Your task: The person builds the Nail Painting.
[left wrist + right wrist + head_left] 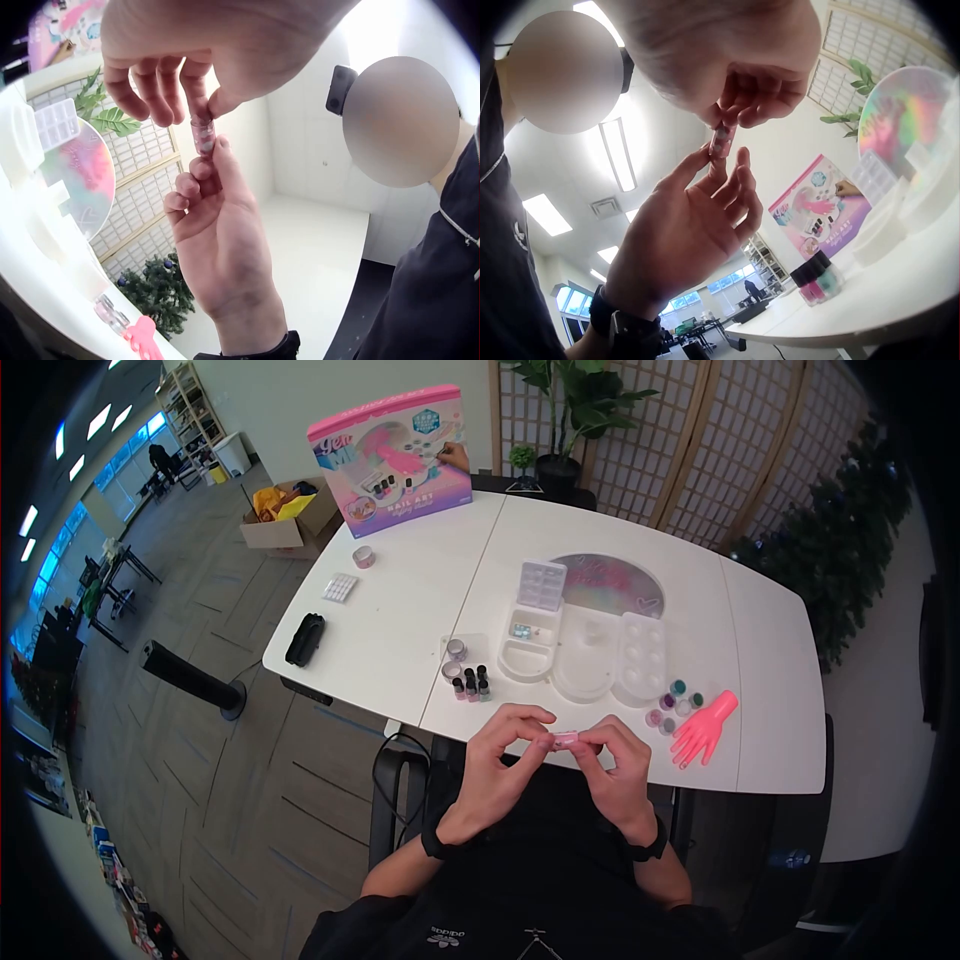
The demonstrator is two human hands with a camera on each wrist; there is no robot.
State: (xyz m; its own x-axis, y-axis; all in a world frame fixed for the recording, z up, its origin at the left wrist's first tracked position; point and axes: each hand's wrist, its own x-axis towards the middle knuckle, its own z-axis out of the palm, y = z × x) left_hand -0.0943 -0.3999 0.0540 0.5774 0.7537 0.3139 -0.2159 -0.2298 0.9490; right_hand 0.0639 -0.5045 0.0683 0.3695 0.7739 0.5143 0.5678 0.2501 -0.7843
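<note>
In front of my chest, over the table's near edge, both hands hold a small clear pink tube point(566, 740) between them. My left hand point(502, 756) pinches one end between thumb and forefinger, its other fingers loosely bent. The opposite end is pinched by my right hand point(616, 768), with the remaining fingers curled in. Up close in the left wrist view, the tube point(203, 137) is see-through with pale contents. The right wrist view shows the tube point(721, 141) tilted between the fingertips.
A white tray set point(585, 680) stands mid-table. Left are nail polish bottles point(471, 688) and small jars point(456, 650); right are glitter pots point(668, 701) and a pink model hand point(706, 728). Farther off are a black case point(305, 640) and the nail art box point(398, 460).
</note>
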